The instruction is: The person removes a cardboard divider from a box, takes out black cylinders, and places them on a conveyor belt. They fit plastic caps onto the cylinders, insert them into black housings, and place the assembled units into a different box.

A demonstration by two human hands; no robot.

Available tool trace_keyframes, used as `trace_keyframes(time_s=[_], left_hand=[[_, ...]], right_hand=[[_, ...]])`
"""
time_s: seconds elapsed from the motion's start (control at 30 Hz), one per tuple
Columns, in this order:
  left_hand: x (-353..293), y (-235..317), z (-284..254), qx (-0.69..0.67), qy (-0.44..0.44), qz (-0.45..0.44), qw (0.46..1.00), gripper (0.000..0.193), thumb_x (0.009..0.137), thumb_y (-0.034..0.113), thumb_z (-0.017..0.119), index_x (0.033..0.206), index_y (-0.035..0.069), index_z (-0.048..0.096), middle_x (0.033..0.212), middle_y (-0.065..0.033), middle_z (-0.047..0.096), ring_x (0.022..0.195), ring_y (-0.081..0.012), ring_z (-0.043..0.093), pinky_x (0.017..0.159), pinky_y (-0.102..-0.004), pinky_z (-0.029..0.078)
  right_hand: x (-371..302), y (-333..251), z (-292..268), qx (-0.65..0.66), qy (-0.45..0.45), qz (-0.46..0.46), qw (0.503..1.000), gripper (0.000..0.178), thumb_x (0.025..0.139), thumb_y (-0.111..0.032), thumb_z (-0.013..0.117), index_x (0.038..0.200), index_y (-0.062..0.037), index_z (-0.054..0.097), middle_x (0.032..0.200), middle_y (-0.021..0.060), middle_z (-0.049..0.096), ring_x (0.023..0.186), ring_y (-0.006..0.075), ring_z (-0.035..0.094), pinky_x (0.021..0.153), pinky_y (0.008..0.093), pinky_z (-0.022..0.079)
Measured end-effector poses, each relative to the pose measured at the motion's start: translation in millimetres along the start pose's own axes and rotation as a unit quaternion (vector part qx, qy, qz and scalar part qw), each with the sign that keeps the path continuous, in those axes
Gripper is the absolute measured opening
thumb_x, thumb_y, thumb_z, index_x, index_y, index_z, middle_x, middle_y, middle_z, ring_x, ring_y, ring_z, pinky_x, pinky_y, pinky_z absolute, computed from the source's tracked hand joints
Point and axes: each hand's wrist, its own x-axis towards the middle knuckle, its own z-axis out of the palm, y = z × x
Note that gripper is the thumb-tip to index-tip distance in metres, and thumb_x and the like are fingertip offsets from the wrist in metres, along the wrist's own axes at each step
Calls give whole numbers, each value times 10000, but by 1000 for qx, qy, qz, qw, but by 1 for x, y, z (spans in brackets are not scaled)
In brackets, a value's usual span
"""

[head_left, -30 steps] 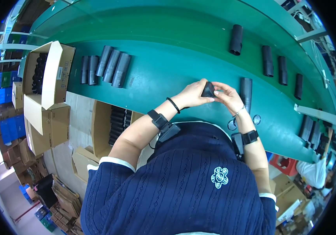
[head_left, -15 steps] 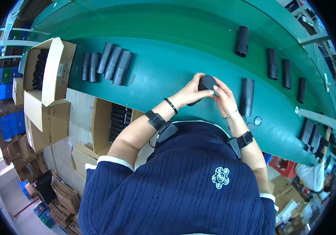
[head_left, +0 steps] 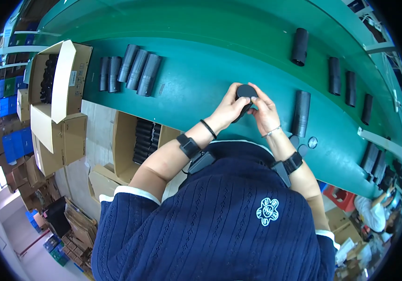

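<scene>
A black cylindrical tube [head_left: 246, 91] is held between both hands over the green bench, its flat round end facing up. My left hand [head_left: 228, 110] is wrapped round its left side, with the thumb pressed near the rim of the round end. From the right, my right hand [head_left: 267, 116] grips the same tube, fingertips at its rim. The tube's lower part is mostly hidden by the fingers. Just right of my right hand lies another black tube [head_left: 301, 114], with a shiny clear disc [head_left: 312, 142] and a dark disc [head_left: 294, 141] near its close end.
Several black tubes [head_left: 137, 69] lie side by side at the bench's left. More tubes [head_left: 335, 76] rest on the far right strip. Open cardboard boxes [head_left: 83, 70] stand left, and another box [head_left: 123, 140] holds black tubes below the bench edge. A person [head_left: 372, 213] is at far right.
My left thumb has moved up onto the rim of the tube's round end. The right fingers have shifted along its right side. The whole view has turned slightly.
</scene>
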Motion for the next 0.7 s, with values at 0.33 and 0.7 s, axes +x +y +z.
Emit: trace_keyframes(time_s=[0.33,0.7], left_hand=[[-15,7,-27,332,-132,184,916,685,747,188,735,1291,41,346,1248,-168,456,1158,-318,493,939,-383,418],[-20,4,-26,326,-65,196,923,623,692,111,724,1224,19,414,1178,-188,526,1085,-370,542,892,-395,459]], right_hand=[[-20,-20,2,-369,-86,-188,906,732,662,-111,791,1323,-110,477,1125,55,533,1000,162,541,746,262,490],[-21,-20,14,-409,-53,-238,879,626,657,-82,774,1233,-59,532,999,91,582,904,204,592,683,280,530]])
